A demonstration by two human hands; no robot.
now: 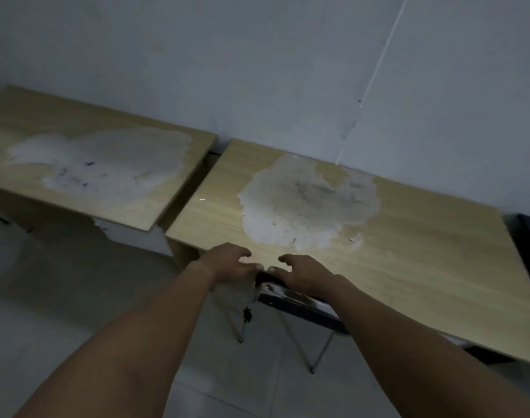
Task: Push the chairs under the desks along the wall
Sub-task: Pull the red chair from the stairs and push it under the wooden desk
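A dark chair [293,300] with thin metal legs is tucked mostly beneath the right wooden desk [408,267]; only its worn top edge and legs show. My left hand [227,263] and my right hand [303,274] rest side by side on the chair's top edge at the desk's front rim, fingers spread and reaching over the desktop. Whether the fingers curl around the chair back is hard to tell. A second wooden desk [46,122] stands to the left, against the same wall.
Both desktops have large pale patches of peeled veneer. A narrow gap separates the desks. A dark object [529,242] stands at the right desk's far end. Grey tiled floor [76,297] stretches to the left and in front.
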